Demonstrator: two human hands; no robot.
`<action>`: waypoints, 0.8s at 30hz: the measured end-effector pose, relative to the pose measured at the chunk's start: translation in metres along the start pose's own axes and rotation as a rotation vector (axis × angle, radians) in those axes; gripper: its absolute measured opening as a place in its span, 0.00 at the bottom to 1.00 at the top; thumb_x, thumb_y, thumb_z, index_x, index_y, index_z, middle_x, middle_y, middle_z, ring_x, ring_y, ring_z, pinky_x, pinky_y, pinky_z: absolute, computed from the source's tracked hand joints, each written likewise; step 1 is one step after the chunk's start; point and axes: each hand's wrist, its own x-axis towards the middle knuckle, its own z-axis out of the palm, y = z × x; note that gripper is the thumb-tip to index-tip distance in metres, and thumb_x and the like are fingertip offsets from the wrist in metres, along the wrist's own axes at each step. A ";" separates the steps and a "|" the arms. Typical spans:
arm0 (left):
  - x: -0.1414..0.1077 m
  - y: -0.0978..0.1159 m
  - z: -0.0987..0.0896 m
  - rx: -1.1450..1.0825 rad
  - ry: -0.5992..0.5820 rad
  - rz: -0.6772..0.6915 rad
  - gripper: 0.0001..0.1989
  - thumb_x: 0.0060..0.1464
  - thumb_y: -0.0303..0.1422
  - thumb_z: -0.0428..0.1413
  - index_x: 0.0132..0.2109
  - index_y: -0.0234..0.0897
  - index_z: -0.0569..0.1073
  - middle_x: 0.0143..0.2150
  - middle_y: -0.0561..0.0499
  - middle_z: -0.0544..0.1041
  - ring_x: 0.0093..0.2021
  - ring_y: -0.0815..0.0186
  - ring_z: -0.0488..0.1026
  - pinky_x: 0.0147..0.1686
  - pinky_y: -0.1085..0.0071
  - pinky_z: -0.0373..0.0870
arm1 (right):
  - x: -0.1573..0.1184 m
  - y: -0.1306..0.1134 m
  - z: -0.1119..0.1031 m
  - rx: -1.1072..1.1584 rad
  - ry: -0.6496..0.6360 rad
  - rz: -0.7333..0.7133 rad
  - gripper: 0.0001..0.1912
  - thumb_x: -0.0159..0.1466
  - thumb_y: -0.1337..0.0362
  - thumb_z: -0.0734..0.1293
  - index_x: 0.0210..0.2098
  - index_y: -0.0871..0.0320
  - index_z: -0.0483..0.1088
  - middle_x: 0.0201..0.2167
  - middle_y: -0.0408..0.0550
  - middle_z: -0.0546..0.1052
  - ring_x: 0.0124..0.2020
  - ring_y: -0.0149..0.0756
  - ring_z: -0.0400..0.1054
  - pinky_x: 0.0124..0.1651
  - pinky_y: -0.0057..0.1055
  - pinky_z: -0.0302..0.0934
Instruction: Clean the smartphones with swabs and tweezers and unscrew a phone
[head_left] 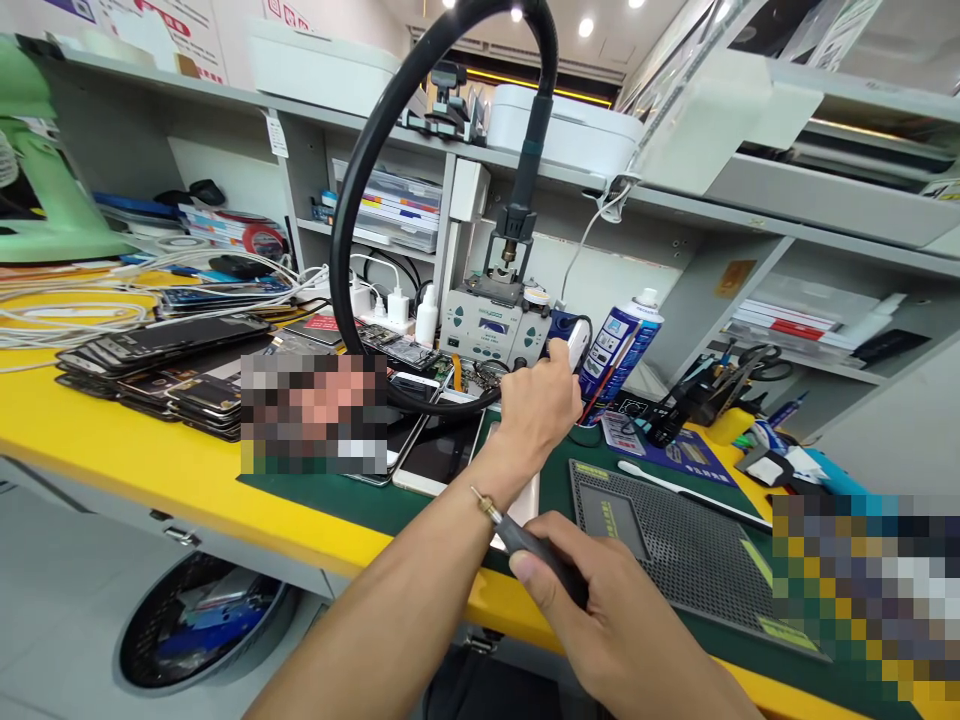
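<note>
My left hand reaches over the bench with curled fingers, close beside a white rounded object and the front of a grey control unit. What lies in its fingers is hidden behind the hand. My right hand is wrapped round the dark grey grip of a soldering iron, whose brass collar and thin metal tip point up and left, in front of my left forearm. Below the left hand, phones lie on the green mat.
A black hose arches over the bench. Stacked phone screens and white cables fill the left side. Right of my left hand stands a blue spray can. A perforated black pad and a white-ended brush lie at right.
</note>
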 end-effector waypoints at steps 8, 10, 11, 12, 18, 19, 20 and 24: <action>0.000 0.001 -0.001 -0.011 -0.031 -0.009 0.14 0.63 0.38 0.49 0.51 0.35 0.60 0.32 0.45 0.80 0.33 0.52 0.80 0.32 0.64 0.71 | 0.000 0.006 -0.003 -0.003 0.065 -0.004 0.15 0.72 0.51 0.55 0.42 0.51 0.68 0.34 0.43 0.76 0.33 0.39 0.66 0.38 0.32 0.55; 0.001 0.001 -0.001 -0.013 -0.037 -0.016 0.13 0.63 0.37 0.49 0.50 0.35 0.61 0.32 0.44 0.80 0.34 0.52 0.80 0.33 0.64 0.71 | 0.000 0.007 -0.002 -0.003 0.077 -0.010 0.15 0.72 0.51 0.56 0.42 0.51 0.69 0.33 0.43 0.75 0.32 0.38 0.66 0.37 0.31 0.55; 0.001 0.001 -0.001 -0.014 -0.040 -0.017 0.13 0.63 0.37 0.49 0.50 0.35 0.61 0.33 0.44 0.80 0.34 0.52 0.80 0.33 0.64 0.71 | 0.000 0.007 -0.002 -0.003 0.082 -0.012 0.15 0.72 0.51 0.55 0.42 0.51 0.69 0.32 0.43 0.75 0.32 0.38 0.66 0.36 0.31 0.55; 0.001 0.001 -0.001 -0.014 -0.041 -0.017 0.12 0.63 0.37 0.48 0.50 0.35 0.61 0.33 0.44 0.80 0.34 0.52 0.80 0.33 0.64 0.71 | 0.001 0.007 -0.002 -0.002 0.085 -0.015 0.16 0.72 0.50 0.55 0.41 0.51 0.68 0.32 0.43 0.75 0.31 0.38 0.65 0.35 0.31 0.54; 0.000 0.001 0.000 -0.011 -0.034 -0.006 0.13 0.64 0.37 0.48 0.51 0.35 0.60 0.34 0.44 0.80 0.35 0.53 0.80 0.34 0.66 0.71 | 0.008 0.010 -0.011 0.014 0.128 -0.018 0.17 0.73 0.51 0.54 0.35 0.54 0.64 0.25 0.40 0.69 0.26 0.33 0.59 0.30 0.29 0.50; -0.001 0.001 0.000 -0.012 -0.032 -0.005 0.12 0.64 0.37 0.48 0.50 0.35 0.60 0.34 0.44 0.80 0.35 0.54 0.80 0.34 0.66 0.71 | 0.009 0.011 -0.013 0.026 0.135 -0.011 0.18 0.73 0.51 0.53 0.35 0.54 0.64 0.25 0.40 0.68 0.25 0.33 0.59 0.29 0.28 0.50; -0.001 0.000 0.000 -0.013 -0.030 -0.002 0.12 0.64 0.37 0.48 0.50 0.35 0.60 0.34 0.44 0.80 0.35 0.54 0.80 0.34 0.66 0.71 | 0.010 0.012 -0.015 0.039 0.142 0.000 0.18 0.73 0.50 0.53 0.35 0.54 0.64 0.24 0.40 0.68 0.25 0.32 0.59 0.29 0.28 0.50; -0.001 0.000 0.000 -0.013 -0.030 0.010 0.11 0.63 0.36 0.48 0.49 0.35 0.61 0.33 0.45 0.80 0.34 0.53 0.80 0.32 0.66 0.70 | 0.007 0.011 -0.013 0.051 0.145 0.011 0.18 0.73 0.50 0.52 0.35 0.54 0.64 0.25 0.40 0.70 0.25 0.33 0.60 0.30 0.29 0.51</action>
